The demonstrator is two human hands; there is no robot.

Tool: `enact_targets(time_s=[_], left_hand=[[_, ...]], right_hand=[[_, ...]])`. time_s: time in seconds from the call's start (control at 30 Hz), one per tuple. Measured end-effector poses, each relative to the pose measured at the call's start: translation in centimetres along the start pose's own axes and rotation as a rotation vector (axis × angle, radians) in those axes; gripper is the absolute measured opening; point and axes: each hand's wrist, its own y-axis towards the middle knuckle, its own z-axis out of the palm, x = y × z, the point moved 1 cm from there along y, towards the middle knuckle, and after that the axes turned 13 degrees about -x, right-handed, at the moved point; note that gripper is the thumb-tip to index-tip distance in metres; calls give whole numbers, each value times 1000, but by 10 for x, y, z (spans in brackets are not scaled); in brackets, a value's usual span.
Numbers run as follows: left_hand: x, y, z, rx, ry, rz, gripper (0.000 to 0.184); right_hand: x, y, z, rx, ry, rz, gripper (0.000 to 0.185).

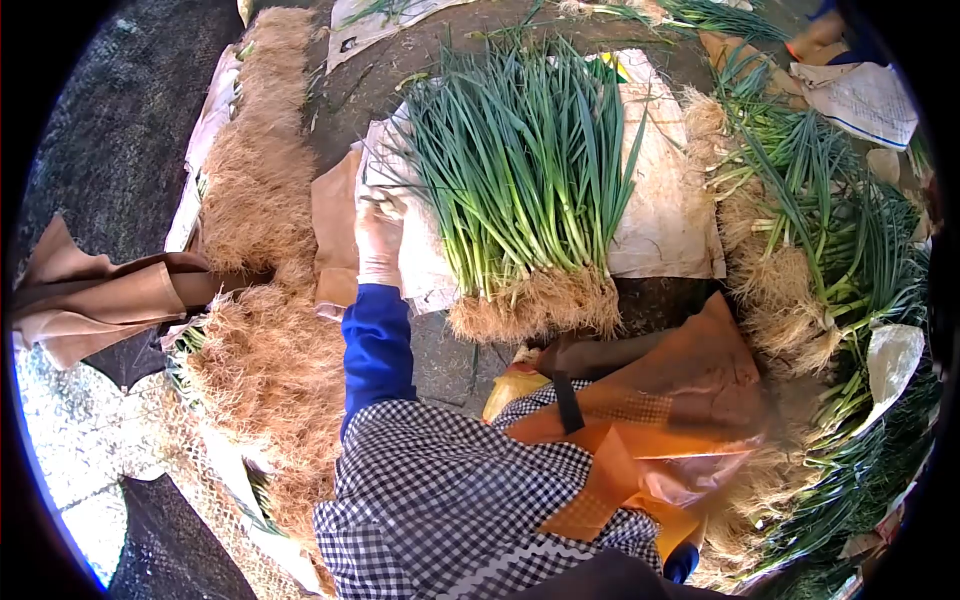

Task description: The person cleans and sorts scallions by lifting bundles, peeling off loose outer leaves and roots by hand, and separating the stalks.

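Note:
A thick bundle of green onions point(525, 190) lies on a white woven sack point(665, 200) in front of me. Its leaves point away and its pale roots face me. My left hand point(380, 235), below a blue sleeve, is at the sack's left side, apart from the onions. Its fingers look curled on the sack's edge, with the tips partly hidden. My right hand is out of view; only a bit of blue sleeve point(682, 565) shows at the lower right, by my checked clothing.
A long row of root ends point(255, 150) runs down the left, beside dark netting point(110, 130). More green onions point(800, 170) are heaped along the right. An orange plastic sheet point(640, 400) covers my lap. Part of another person point(825, 40) shows at the upper right.

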Motion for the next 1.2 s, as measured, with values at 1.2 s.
enact_targets(time_s=[1.2], left_hand=[[108, -109, -166, -468, 667, -296, 11]], right_hand=[[-69, -27, -4, 44, -200, 12, 25]])
